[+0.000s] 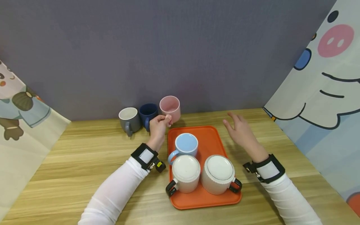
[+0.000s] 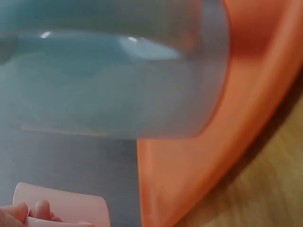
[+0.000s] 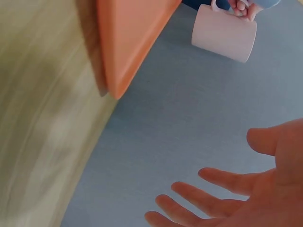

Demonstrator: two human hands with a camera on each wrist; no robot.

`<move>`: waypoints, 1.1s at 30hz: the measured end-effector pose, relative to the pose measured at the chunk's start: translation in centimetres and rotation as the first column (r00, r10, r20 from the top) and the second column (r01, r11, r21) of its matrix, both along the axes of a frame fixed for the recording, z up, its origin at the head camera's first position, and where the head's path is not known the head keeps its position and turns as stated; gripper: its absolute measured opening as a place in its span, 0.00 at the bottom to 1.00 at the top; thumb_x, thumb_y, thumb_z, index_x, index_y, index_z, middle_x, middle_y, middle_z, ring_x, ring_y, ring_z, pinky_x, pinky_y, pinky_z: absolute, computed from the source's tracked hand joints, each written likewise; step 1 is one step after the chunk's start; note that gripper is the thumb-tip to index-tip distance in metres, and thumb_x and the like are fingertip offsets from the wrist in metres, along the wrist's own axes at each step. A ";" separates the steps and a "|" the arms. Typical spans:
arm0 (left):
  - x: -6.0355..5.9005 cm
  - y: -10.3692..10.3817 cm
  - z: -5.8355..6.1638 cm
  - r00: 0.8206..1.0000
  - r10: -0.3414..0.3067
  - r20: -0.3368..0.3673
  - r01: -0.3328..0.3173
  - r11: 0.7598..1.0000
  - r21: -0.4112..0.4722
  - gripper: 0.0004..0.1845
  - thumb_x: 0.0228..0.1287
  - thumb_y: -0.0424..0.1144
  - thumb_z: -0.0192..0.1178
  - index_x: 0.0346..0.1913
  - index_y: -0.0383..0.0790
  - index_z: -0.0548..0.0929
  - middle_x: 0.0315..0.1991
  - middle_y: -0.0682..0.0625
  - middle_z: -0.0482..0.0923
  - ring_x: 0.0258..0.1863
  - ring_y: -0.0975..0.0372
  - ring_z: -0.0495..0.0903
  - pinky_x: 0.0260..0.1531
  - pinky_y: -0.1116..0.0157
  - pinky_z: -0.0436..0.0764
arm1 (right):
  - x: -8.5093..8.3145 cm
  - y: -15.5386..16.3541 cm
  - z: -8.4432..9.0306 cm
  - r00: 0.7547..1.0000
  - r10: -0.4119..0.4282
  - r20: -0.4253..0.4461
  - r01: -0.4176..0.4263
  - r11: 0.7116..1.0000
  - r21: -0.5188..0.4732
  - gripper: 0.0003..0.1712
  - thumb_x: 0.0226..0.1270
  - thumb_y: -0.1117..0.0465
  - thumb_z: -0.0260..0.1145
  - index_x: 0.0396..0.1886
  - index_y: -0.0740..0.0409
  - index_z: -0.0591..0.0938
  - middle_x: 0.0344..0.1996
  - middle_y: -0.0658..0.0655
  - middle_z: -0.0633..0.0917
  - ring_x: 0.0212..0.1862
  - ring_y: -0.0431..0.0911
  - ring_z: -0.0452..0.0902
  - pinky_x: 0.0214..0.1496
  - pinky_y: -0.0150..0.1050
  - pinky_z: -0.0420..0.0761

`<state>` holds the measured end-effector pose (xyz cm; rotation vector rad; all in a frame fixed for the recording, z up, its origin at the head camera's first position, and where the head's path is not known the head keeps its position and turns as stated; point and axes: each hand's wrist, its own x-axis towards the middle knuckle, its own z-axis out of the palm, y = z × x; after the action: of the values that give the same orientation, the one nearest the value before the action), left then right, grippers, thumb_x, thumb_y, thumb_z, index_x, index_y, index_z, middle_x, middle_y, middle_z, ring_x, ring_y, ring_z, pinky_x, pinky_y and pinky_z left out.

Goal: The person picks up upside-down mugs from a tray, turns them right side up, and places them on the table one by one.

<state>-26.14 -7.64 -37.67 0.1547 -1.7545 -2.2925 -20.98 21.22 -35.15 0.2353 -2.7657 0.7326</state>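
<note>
At the back of the table my left hand (image 1: 158, 128) grips the pink mug (image 1: 172, 107) by its handle, fingers curled round it; the mug's mouth faces up in the head view. The right wrist view also shows this pink mug (image 3: 224, 34) with fingers at the handle. Off the right side of the orange tray (image 1: 208, 137), my right hand (image 1: 240, 130) hovers with fingers spread, holding nothing. On the tray stands a light blue mug (image 1: 186, 144), upright. In front of it, two white mugs (image 1: 186, 170) with black handles sit upside down.
A grey mug (image 1: 130, 121) and a navy mug (image 1: 148, 112) stand to the left of the pink one. Behind the wooden table (image 1: 92, 150) rises a grey partition (image 1: 180, 53). Printed cartoon panels (image 1: 329, 87) flank both sides.
</note>
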 end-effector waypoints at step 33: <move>-2.1 -0.1 -2.1 0.986 0.066 0.153 -0.073 0.997 0.039 0.10 0.55 0.26 0.64 0.20 0.34 0.76 0.17 0.50 0.78 0.16 0.60 0.74 0.21 0.71 0.72 | 0.3 3.4 -2.7 0.994 -0.096 0.047 0.092 0.993 0.075 0.34 0.74 0.49 0.50 0.64 0.75 0.65 0.58 0.84 0.66 0.58 0.77 0.61 0.58 0.68 0.64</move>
<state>-28.24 -7.71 -39.74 0.4028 -1.7386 -2.3252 -20.65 24.64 -37.81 0.1012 -2.8318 0.6235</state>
